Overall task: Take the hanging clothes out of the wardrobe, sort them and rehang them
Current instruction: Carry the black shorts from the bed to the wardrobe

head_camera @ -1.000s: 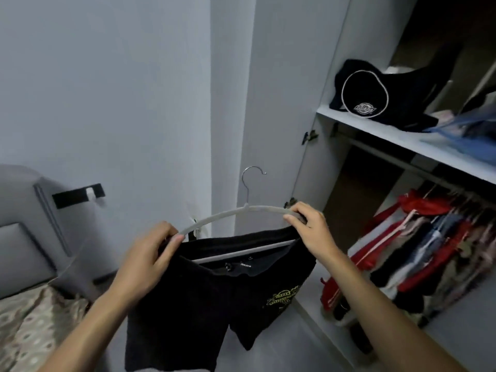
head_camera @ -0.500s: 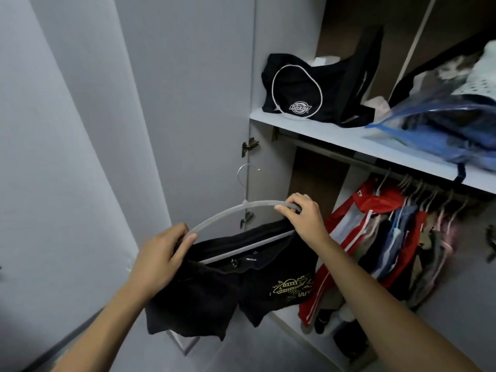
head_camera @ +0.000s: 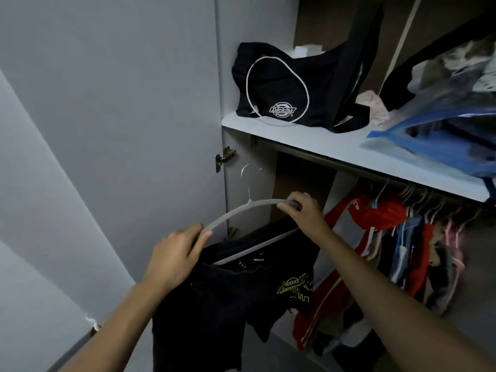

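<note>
1. The left hand (head_camera: 174, 260) grips one end of the grey hanger (head_camera: 243, 210) and the right hand (head_camera: 304, 213) curls over the other, likely to keep it level so the black shorts (head_camera: 230, 291) draped over its bar don't slide off
2. The hook (head_camera: 248, 174) points up below the rail (head_camera: 349, 167), probably for rehanging left of the hung clothes (head_camera: 418, 245)

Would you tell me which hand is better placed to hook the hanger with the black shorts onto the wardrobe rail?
Probably the right hand: it grips the hanger at the end nearer the rail; the left hand holds the far end.
</note>
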